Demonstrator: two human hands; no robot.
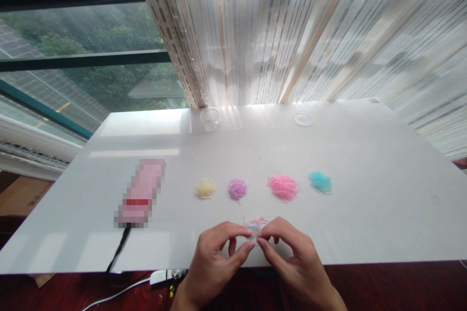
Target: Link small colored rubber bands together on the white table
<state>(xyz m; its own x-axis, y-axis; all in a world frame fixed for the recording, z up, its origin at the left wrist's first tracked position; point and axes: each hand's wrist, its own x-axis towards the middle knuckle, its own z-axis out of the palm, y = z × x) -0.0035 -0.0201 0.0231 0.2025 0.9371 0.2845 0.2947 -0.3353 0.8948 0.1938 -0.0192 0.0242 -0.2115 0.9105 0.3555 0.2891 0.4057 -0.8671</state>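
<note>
Near the front edge of the white table, my left hand and my right hand meet with thumbs and forefingers pinched. Between the fingertips shows a thin pale strand, too small to make out fully. Just behind them lies a small mixed heap of pink, white and bluish strands, partly covered by my fingers. Beyond it runs a row of single-colour piles of thin short strands: a yellow pile, a purple pile, a larger pink pile and a teal pile.
At the back of the table are clear round dishes on the left and another clear dish farther right. A blurred pink flat object with a black strap lies at left. Below the front edge is a white power strip.
</note>
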